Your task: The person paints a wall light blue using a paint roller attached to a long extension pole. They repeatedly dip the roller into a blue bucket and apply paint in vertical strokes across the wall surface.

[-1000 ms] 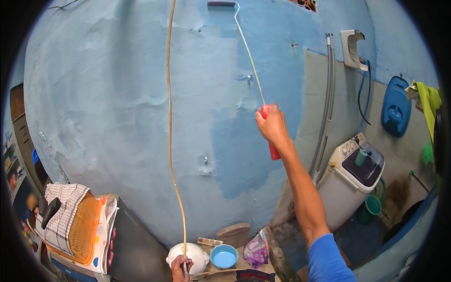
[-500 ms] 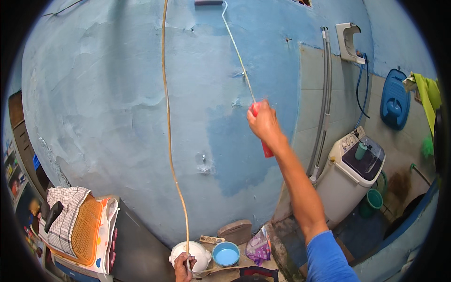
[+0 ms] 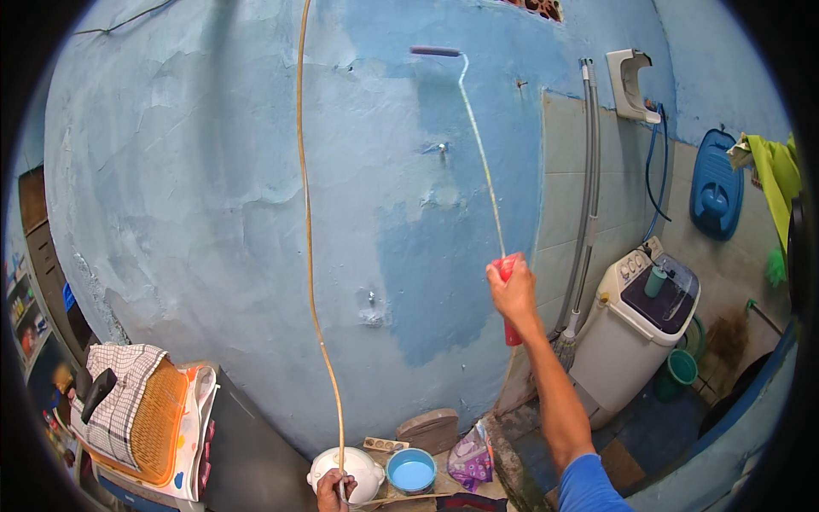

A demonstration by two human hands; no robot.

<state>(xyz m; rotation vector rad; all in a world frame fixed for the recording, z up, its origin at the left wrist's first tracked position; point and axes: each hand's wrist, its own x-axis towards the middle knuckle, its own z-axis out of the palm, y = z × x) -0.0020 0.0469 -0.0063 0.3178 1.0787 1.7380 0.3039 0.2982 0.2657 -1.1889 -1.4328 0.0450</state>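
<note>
My right hand [image 3: 514,290] is wrapped round the red handle of a paint roller [image 3: 486,162]. Its long thin rod rises to a dark roller head [image 3: 435,51] lying against the upper part of the blue wall [image 3: 341,205]. Around and below the rod the wall shows a deeper blue patch [image 3: 435,282]. Down at the lower edge, my left hand [image 3: 331,490] grips a long tan hose [image 3: 309,247] that runs up the front of the wall and out at the top. Behind that hand stands a white lidded pot [image 3: 363,471].
A blue basin [image 3: 411,471], a power strip [image 3: 386,445] and a purple bag [image 3: 471,461] sit at the wall's foot. Grey pipes [image 3: 589,188] and a washing machine [image 3: 640,316] stand at right. An orange basket [image 3: 162,418] rests on a grey cabinet [image 3: 247,444] at left.
My right hand has moved down and slightly right with the paint roller. The roller head has come down from the top edge and shifted right; my left hand stays on the hose.
</note>
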